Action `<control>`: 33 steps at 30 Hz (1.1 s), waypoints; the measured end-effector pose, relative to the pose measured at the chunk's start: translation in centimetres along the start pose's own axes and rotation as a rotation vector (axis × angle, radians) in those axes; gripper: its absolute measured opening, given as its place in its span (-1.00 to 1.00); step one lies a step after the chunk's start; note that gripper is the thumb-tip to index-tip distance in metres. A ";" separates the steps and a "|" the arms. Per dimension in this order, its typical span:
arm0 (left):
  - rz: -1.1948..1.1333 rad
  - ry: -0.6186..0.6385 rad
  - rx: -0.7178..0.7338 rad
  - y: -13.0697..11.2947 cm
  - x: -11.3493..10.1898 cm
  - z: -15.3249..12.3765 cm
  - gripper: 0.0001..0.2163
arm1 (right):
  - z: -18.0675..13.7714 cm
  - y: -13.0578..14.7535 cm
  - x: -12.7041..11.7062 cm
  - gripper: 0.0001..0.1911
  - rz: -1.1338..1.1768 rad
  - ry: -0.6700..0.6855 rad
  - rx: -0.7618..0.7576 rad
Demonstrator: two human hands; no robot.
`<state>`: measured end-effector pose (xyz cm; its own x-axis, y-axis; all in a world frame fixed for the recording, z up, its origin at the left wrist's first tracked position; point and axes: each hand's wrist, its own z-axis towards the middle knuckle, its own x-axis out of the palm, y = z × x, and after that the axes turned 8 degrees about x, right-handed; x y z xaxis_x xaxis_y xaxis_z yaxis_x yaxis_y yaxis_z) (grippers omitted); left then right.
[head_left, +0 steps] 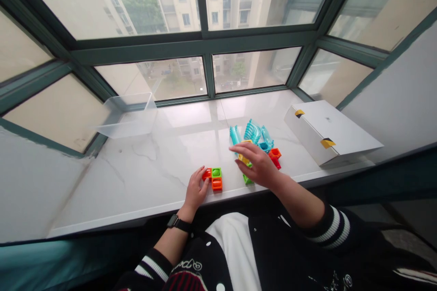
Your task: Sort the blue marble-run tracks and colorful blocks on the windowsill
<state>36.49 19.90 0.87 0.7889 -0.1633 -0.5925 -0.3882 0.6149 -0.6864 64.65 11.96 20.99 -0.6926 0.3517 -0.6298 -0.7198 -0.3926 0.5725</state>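
My left hand (pixel 197 187) is closed on a red block (pixel 206 174) near the front edge of the sill. That block sits against a green block (pixel 216 173), with an orange block (pixel 217 184) in front of the green one. To the right, my right hand (pixel 256 163) hovers over a loose group of toy pieces, its fingers stretched out and the thumb apart. Beneath those fingers a yellow block (pixel 243 159) partly shows, and a green piece (pixel 248 179) lies under the palm. A red piece (pixel 274 157) rests beyond the knuckles.
Clear blue track pieces (pixel 252 132) lie behind my right hand. At the back left stands a transparent plastic bin (pixel 131 128). A white box (pixel 336 129) with yellow-black tabs takes up the right end of the marble sill (pixel 164 159), below the window frame (pixel 143 52).
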 end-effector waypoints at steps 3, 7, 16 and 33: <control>0.007 -0.009 0.009 0.1 0.1 0.0 -0.61 | -1.2 0.9 4.1 -0.59 0.008 0.226 -0.008; -0.023 0.003 0.001 0.3 0.1 -0.1 -0.61 | -3.1 -0.4 10.2 -0.47 -0.176 0.527 0.092; -0.080 -0.037 -0.058 0.6 0.1 -0.2 -0.61 | -3.9 -2.3 14.7 -0.19 -0.328 0.625 0.267; -0.774 -0.259 -0.463 -3.0 -2.9 1.4 -0.57 | -3.0 -0.4 12.9 -0.05 0.067 0.318 0.222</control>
<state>36.06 19.58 5.24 0.9668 -0.1877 0.1732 0.1818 0.0297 -0.9829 56.11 14.13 11.12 -0.7148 0.0371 -0.6983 -0.6900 -0.1998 0.6957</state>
